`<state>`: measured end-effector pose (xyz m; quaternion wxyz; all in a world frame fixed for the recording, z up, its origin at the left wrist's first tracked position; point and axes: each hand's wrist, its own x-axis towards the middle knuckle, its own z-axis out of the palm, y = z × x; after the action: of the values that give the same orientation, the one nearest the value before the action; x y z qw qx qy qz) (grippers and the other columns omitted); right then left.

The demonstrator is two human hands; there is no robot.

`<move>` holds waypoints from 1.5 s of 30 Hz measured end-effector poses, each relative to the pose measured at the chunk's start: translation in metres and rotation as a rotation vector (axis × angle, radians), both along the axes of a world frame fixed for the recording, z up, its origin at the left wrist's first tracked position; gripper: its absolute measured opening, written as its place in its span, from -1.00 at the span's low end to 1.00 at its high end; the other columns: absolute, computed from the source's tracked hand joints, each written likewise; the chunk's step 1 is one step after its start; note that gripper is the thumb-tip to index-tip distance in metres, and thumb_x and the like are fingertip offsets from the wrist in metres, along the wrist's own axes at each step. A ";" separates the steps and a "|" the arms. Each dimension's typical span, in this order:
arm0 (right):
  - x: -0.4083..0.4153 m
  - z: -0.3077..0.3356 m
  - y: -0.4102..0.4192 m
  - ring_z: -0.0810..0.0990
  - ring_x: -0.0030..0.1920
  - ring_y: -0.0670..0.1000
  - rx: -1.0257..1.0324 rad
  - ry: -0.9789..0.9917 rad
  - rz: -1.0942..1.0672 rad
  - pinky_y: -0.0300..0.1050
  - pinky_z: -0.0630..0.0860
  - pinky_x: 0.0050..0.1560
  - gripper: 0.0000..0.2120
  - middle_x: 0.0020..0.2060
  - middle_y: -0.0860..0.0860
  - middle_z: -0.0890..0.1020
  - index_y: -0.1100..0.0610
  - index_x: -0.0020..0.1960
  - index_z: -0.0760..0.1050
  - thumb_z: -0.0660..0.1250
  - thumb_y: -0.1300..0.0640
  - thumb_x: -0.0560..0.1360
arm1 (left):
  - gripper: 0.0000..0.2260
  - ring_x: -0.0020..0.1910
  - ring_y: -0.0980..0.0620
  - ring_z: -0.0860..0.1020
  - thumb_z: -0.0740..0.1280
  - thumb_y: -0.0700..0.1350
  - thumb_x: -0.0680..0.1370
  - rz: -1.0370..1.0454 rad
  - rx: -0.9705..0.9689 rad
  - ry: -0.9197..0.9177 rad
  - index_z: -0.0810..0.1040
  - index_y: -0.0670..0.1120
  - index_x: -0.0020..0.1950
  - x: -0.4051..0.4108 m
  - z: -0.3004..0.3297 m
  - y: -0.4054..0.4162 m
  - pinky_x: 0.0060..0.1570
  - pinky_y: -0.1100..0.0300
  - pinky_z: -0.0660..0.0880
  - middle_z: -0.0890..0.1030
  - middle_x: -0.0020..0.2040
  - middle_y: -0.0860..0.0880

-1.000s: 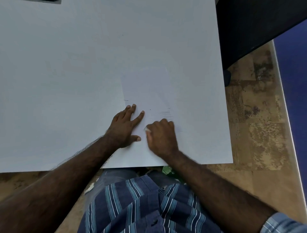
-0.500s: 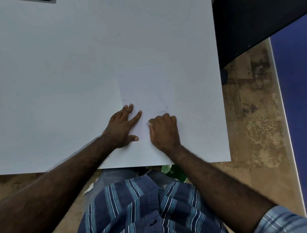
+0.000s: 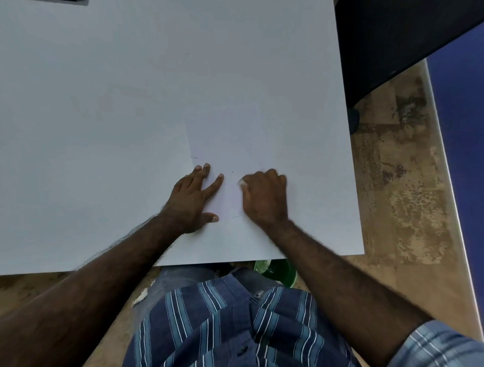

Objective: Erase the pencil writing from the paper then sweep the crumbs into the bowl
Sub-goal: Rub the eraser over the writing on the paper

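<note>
A white sheet of paper (image 3: pixel 225 136) lies on the white table (image 3: pixel 104 104) near the front edge. My left hand (image 3: pixel 195 199) presses flat on the paper's left side, fingers spread. My right hand (image 3: pixel 265 199) is closed on a small white eraser (image 3: pixel 242 182), whose tip shows at the thumb side and touches the paper. A few faint pencil marks (image 3: pixel 194 157) remain near the fingers. The green bowl (image 3: pixel 276 269) sits below the table's front edge, by my lap, partly hidden by my right forearm.
The table's right edge (image 3: pixel 348 157) borders a dark object (image 3: pixel 392 39) and a mottled brown floor (image 3: pixel 392 183). A dark item (image 3: pixel 62 1) peeks in at the far left top. My striped shirt fills the bottom of the view.
My right hand with the eraser has slid up and to the right over the pencil lines that showed a second ago; those lines are now covered or gone. My left hand stays pressed in place.
</note>
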<state>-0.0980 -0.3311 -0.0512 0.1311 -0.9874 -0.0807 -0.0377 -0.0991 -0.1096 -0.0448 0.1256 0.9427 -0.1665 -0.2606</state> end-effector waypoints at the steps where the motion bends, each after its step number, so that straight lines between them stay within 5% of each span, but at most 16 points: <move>1: 0.011 0.000 -0.009 0.51 -0.08 0.15 0.008 0.002 -0.078 0.07 0.28 -0.04 -0.86 -0.20 -0.04 0.64 0.00 -0.07 0.63 0.31 0.05 0.58 | -0.04 0.64 -0.07 -0.27 0.40 0.27 0.52 0.004 -0.006 -0.005 -0.21 0.18 0.66 0.000 0.000 0.000 0.59 -0.02 -0.13 -0.31 0.66 -0.05; 11: 0.024 0.000 -0.019 0.52 -0.06 0.10 0.135 0.102 -0.171 0.06 0.40 -0.04 -0.94 -0.19 -0.10 0.67 -0.01 -0.07 0.65 0.40 0.08 0.55 | -0.21 0.66 -0.09 -0.08 0.39 0.15 0.58 0.152 -0.114 -0.059 0.09 -0.05 0.67 0.008 0.013 -0.027 0.60 0.03 0.00 -0.03 0.68 -0.13; 17: 0.019 0.004 -0.018 0.55 -0.02 0.11 0.129 0.120 -0.150 0.10 0.45 0.00 -0.95 -0.14 -0.09 0.69 0.00 -0.02 0.66 0.42 0.08 0.56 | -0.17 0.66 -0.13 -0.13 0.42 0.16 0.56 0.121 -0.076 -0.033 0.06 -0.06 0.68 0.014 0.009 -0.051 0.61 -0.01 0.05 -0.14 0.68 -0.16; 23: -0.029 0.004 0.000 0.53 0.00 0.07 0.042 0.127 0.184 0.04 0.34 0.02 -0.86 -0.09 -0.07 0.66 -0.01 0.08 0.67 0.35 0.05 0.59 | -0.14 0.65 -0.13 -0.19 0.38 0.20 0.57 0.114 -0.110 -0.022 -0.01 -0.09 0.68 0.011 0.005 -0.049 0.62 0.00 -0.07 -0.20 0.67 -0.16; 30: 0.005 0.004 -0.045 0.51 -0.08 0.16 0.011 0.021 -0.209 0.06 0.32 -0.06 -0.91 -0.19 -0.03 0.62 0.01 -0.07 0.62 0.33 0.10 0.57 | -0.14 0.65 -0.10 -0.21 0.42 0.13 0.56 0.124 -0.088 -0.021 -0.02 -0.06 0.68 0.011 0.003 -0.049 0.62 0.01 -0.06 -0.23 0.67 -0.13; 36: -0.034 0.008 -0.008 0.52 -0.03 0.10 -0.009 0.091 0.189 0.07 0.36 0.00 -0.83 -0.11 -0.03 0.65 0.01 0.07 0.66 0.29 0.05 0.61 | -0.14 0.65 -0.10 -0.21 0.38 0.20 0.57 0.113 -0.111 -0.022 -0.04 -0.05 0.68 0.011 0.001 -0.047 0.62 0.01 -0.07 -0.23 0.66 -0.13; 41: 0.006 0.006 -0.029 0.51 -0.05 0.11 -0.030 0.063 -0.067 0.06 0.33 -0.02 -0.85 -0.13 -0.04 0.66 0.02 0.01 0.65 0.30 0.05 0.58 | -0.13 0.66 -0.11 -0.15 0.45 0.13 0.54 0.138 -0.147 -0.040 0.04 -0.06 0.68 0.010 0.001 -0.046 0.62 0.00 -0.02 -0.16 0.67 -0.12; 45: -0.001 0.010 -0.009 0.52 -0.02 0.09 0.023 0.101 -0.021 0.07 0.35 0.01 -0.83 -0.11 -0.05 0.67 0.01 0.03 0.65 0.29 0.04 0.62 | -0.10 0.66 -0.09 -0.12 0.46 0.13 0.53 0.164 -0.181 -0.044 0.01 -0.10 0.68 0.009 0.000 -0.045 0.62 0.00 -0.01 -0.12 0.68 -0.10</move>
<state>-0.0989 -0.3399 -0.0411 0.1459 -0.9872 -0.0633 0.0097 -0.0901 -0.1549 -0.0447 0.2275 0.9434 -0.1146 -0.2126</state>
